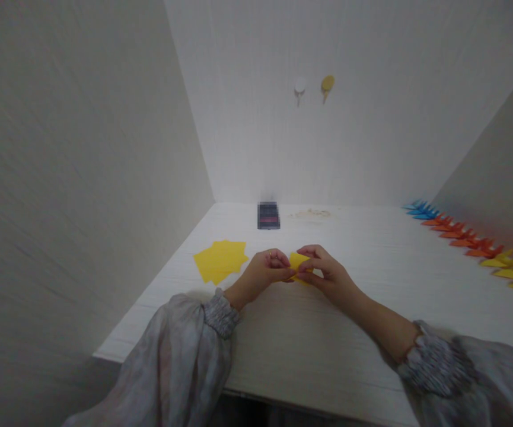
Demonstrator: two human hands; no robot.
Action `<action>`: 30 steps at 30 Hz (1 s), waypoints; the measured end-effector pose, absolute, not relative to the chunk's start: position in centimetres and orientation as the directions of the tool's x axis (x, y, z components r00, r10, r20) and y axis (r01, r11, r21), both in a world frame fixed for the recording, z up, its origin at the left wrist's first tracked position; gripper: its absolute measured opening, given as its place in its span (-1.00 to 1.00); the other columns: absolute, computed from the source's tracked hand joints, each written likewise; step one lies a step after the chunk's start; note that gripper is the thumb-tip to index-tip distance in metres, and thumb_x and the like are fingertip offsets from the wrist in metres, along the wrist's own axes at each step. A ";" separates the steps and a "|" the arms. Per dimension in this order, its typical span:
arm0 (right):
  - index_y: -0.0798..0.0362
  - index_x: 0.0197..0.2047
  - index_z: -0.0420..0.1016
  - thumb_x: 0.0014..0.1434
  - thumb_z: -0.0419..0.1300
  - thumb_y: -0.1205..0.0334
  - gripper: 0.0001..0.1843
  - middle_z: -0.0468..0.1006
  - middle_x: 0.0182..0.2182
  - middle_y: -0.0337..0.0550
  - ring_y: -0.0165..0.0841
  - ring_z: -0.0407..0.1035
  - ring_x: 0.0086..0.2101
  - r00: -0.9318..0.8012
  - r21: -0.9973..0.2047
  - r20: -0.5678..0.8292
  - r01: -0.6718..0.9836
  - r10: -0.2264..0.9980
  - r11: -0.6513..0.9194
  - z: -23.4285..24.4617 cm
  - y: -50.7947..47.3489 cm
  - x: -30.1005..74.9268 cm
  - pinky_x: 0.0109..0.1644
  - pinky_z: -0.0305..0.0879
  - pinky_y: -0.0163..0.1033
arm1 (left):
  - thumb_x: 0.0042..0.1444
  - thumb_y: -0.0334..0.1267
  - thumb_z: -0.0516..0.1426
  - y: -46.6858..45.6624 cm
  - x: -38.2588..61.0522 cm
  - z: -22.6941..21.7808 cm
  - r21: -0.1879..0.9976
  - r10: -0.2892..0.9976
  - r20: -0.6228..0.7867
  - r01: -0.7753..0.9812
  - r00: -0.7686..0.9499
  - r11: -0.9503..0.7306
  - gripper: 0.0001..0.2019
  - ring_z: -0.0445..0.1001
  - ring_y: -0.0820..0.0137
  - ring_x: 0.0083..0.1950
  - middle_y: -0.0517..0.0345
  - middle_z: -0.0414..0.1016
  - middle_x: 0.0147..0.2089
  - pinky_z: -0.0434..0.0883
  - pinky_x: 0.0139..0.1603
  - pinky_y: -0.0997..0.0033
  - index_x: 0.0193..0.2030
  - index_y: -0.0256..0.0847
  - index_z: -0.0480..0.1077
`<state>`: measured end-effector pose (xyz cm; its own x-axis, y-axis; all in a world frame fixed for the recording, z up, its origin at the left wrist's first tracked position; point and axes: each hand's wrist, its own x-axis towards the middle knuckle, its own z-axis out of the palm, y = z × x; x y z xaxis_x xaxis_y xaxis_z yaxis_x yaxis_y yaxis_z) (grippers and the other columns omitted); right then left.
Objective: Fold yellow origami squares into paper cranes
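Between both hands, just above the white table, is a small piece of yellow paper (298,260). My left hand (271,267) pinches its left side, with a ring on one finger. From the right, my right hand (324,268) grips the same paper between thumb and fingers. The fingers cover much of it, so its exact folds cannot be made out. Left of my left hand, several flat yellow paper sheets (220,261) lie in a loose, fanned stack on the table.
A row of folded paper figures in blue (423,210), orange (463,234) and yellow (512,267) runs along the right side. A dark, blurred-out object (268,215) sits at the back. Two hooks, white (299,87) and yellow (328,84), are on the wall. The table's front edge (283,402) is nearest me.
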<state>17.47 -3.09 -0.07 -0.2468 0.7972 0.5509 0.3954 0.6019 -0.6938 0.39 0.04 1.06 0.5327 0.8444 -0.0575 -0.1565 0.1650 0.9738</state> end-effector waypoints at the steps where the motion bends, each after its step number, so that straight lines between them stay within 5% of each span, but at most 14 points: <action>1: 0.00 -0.45 0.45 0.02 0.17 0.23 -0.94 0.32 -0.18 -0.13 -0.31 0.27 -0.16 -0.227 -0.717 0.533 0.390 0.815 0.578 -0.1 -3.1 17.4 -0.11 0.24 -0.16 | -0.31 -0.35 0.28 0.0 0.4 1.1 0.976 0.846 -0.057 -0.149 0.531 0.159 -0.71 0.43 0.54 -0.52 0.23 0.44 -0.55 0.38 -0.37 0.47 -0.46 -0.33 0.26; 7: 0.01 -0.49 0.45 -0.01 0.20 0.19 -0.90 0.37 -0.45 -0.22 -0.39 0.29 -0.38 -0.196 -0.785 0.439 0.390 0.877 0.480 0.0 -3.1 17.3 -0.30 0.24 -0.26 | -0.32 -0.36 0.28 0.0 0.3 1.1 0.980 0.846 -0.061 -0.127 0.529 0.150 -0.73 0.44 0.52 -0.50 0.20 0.45 -0.53 0.37 -0.35 0.45 -0.44 -0.34 0.31; 16: -0.07 -0.41 0.49 -0.03 0.22 0.19 -0.94 0.33 -0.39 -0.22 -0.39 0.29 -0.35 -0.237 -0.807 0.459 0.292 0.856 0.514 -0.2 -3.2 17.4 -0.27 0.27 -0.25 | -0.30 -0.38 0.28 0.3 0.1 0.9 0.975 0.850 -0.046 -0.164 0.525 0.154 -0.74 0.42 0.57 -0.48 0.19 0.46 -0.49 0.36 -0.38 0.54 -0.42 -0.34 0.33; 30: -0.08 -0.41 0.47 0.02 0.18 0.26 -0.94 0.30 -0.36 -0.22 -0.38 0.27 -0.30 -0.294 -0.736 0.503 0.348 0.813 0.581 0.2 -3.1 17.4 -0.23 0.24 -0.25 | -0.33 -0.32 0.30 0.0 0.3 0.7 0.965 0.872 -0.052 -0.202 0.486 0.170 -0.71 0.44 0.50 -0.45 0.15 0.48 -0.46 0.44 -0.33 0.40 -0.41 -0.36 0.37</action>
